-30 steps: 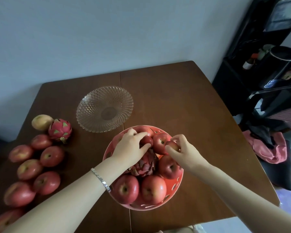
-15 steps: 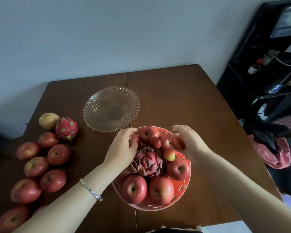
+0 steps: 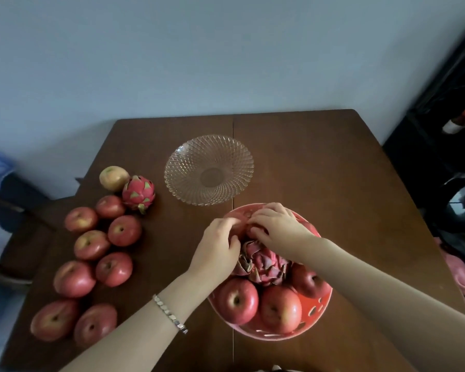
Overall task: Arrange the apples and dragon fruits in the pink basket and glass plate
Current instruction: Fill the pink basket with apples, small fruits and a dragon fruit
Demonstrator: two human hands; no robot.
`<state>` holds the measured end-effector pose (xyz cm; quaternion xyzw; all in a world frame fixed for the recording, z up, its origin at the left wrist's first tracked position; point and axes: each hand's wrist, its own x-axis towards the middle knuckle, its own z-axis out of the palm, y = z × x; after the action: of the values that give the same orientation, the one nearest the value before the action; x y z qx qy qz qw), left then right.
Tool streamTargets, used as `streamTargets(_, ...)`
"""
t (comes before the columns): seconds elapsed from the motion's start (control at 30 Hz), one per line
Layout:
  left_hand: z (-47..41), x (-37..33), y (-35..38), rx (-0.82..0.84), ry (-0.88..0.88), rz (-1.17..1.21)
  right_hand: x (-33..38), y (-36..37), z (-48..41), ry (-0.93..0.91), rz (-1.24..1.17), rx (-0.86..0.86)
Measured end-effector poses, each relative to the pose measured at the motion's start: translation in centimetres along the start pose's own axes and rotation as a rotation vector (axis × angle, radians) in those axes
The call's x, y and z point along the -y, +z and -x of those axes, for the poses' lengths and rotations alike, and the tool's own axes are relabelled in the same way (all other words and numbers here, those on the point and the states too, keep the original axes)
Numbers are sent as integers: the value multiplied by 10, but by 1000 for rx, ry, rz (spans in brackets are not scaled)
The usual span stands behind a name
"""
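Where both hands point(image 3: 253, 234) were apart, they now meet over the pink basket point(image 3: 317, 312).

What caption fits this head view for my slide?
Both hands, left and right, reach into the fruit-filled pink basket; glass plate sits bare.

Can't really see what both hands are on: the left hand point(image 3: 217, 247) and right hand point(image 3: 275, 226) cover the far side of the round pink slotted basket point(image 3: 317, 311), so any fruit under the fingers is hidden. The dark stuff along the right edge is cut off and blurry.
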<state>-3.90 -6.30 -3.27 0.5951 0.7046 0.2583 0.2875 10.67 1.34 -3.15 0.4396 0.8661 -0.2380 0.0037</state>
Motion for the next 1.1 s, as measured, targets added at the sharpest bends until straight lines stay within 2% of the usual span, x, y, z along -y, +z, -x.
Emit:
streamTargets(0.13,-1,-1,4,18,56,-130,-4,-8,12,75,103,17)
streamTargets(0.2,-3,2,6,8,75,-263,-11,-18,20,118,96,-51)
streamTargets(0.27,-3,7,6,-14,6,-318,-28,-26,30,206,9,-149)
streamTargets(0.33,-4,12,1,8,-195,-213,-52,-25,38,427,-141,-135)
streamTargets(0.43,-14,34,-2,44,-669,156,-77,-9,51,811,-570,67)
streamTargets(0.5,-16,46,-2,147,-908,322,-78,7,56,932,-1025,203)
streamTargets(0.53,-15,50,0,222,-985,415,-77,15,56,961,-1176,214)
streamTargets(0.6,-12,53,7,291,-1073,632,-79,29,53,1017,-1267,132)
streamTargets(0.77,-9,53,18,250,-1112,742,-71,37,52,990,-1268,-58)
streamTargets(0.87,-4,49,17,202,-1093,742,-77,44,50,1012,-1221,-92)
streamTargets(0.93,4,37,13,232,-1114,700,-80,45,46,1020,-1231,-94)
streamTargets(0.97,-4,32,12,227,-1099,752,-82,43,44,1022,-1237,-99)
streamTargets(1.0,-31,59,23,227,-1032,759,-85,41,41,1019,-1242,-108)
streamTargets(1.07,-82,172,65,122,-974,749,-95,33,32,1001,-1242,-129)
streamTargets(1.1,-100,195,73,113,-938,832,-101,27,27,992,-1243,-141)
